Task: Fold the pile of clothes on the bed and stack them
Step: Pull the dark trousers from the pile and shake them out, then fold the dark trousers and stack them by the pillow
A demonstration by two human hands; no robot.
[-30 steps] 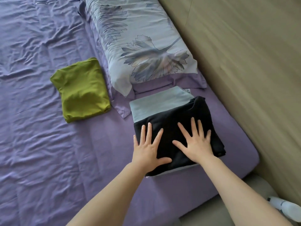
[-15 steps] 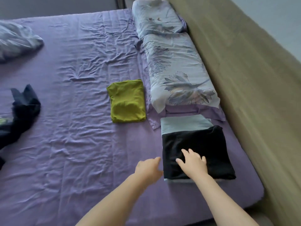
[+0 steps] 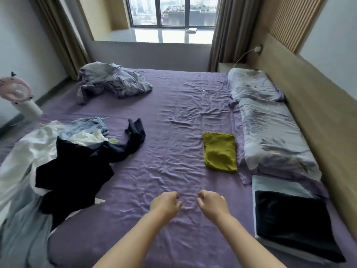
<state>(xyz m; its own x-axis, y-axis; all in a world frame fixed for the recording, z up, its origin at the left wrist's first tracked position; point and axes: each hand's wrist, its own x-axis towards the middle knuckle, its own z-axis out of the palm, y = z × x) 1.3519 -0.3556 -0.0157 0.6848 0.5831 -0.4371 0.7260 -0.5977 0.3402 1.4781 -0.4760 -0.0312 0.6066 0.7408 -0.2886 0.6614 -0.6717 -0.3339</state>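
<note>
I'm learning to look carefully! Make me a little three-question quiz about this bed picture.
1. True or false: the left hand is holding a garment.
2. Which folded item lies on top of the folded light blue garment? A) green garment B) black garment C) white shirt
3. Fill in: the folded green garment lies beside the floral ____.

Key:
1. False; both it and the right hand hang loosely curled and hold nothing.
2. B, the folded black garment.
3. Pillow.
</note>
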